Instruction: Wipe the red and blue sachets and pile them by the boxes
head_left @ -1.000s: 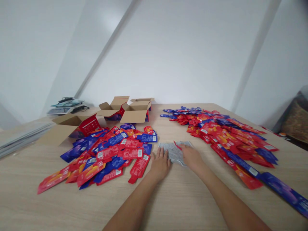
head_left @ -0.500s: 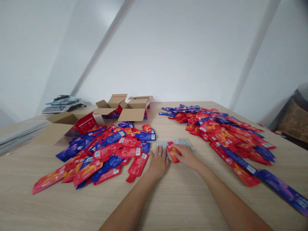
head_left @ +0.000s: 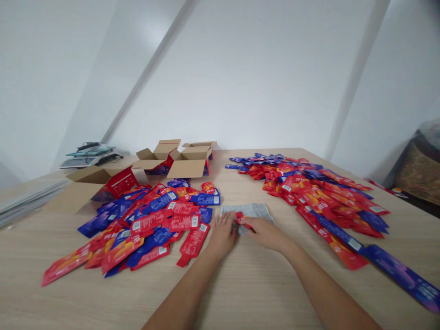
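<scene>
A flat grey pouch lies on the wooden table between two heaps of sachets. My left hand rests flat on the pouch's near left edge, fingers apart. My right hand pinches a small red sachet over the pouch's near edge. A pile of red and blue sachets spreads just left of my left hand. A second, longer pile of red and blue sachets runs along the right side.
Open cardboard boxes stand at the back of the table, another box lies at the back left. Flat items are stacked at the far left. A long blue sachet lies near the right edge.
My right hand drew the red sachet out from the grey pouch and pulled it nearer, folding it smaller in the fingers. My left hand stayed on the pouch's edge.
</scene>
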A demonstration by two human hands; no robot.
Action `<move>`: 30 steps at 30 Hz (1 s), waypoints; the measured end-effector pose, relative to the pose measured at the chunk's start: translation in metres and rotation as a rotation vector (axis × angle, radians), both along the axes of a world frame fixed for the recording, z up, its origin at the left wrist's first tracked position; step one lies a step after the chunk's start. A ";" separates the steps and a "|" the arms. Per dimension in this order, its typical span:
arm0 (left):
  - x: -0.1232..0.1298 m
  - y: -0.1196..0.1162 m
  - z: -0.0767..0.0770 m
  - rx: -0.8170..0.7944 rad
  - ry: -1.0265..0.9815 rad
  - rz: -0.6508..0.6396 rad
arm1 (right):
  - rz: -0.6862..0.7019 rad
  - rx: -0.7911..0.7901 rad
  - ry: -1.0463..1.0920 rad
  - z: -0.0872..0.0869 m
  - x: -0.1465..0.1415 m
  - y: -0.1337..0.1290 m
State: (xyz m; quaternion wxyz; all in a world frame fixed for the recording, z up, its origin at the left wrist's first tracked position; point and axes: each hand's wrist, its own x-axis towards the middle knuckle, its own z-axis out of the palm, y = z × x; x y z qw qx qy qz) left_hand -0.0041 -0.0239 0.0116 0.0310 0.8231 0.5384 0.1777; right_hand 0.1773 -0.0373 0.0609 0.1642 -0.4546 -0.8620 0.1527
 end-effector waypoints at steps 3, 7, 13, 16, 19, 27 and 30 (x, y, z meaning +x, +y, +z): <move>-0.001 0.003 0.006 0.021 -0.167 -0.139 | 0.126 -0.028 0.202 0.005 0.002 0.002; -0.004 0.007 0.007 0.029 -0.392 -0.218 | 0.047 -0.008 0.390 0.012 0.021 0.012; -0.022 0.015 0.009 0.094 -0.981 0.024 | -0.788 0.223 0.125 -0.011 0.095 0.045; -0.037 0.021 0.018 0.148 -1.418 0.200 | -1.031 0.323 -0.058 -0.026 0.125 0.049; -0.043 0.026 0.025 0.112 -1.665 0.238 | -1.230 0.414 -0.107 -0.036 0.141 0.048; -0.016 0.013 0.001 -0.193 -0.886 0.049 | -1.195 0.289 -0.177 -0.050 0.145 0.053; -0.010 0.000 -0.002 -0.051 -0.275 -0.008 | -1.157 0.299 -0.141 -0.044 0.148 0.052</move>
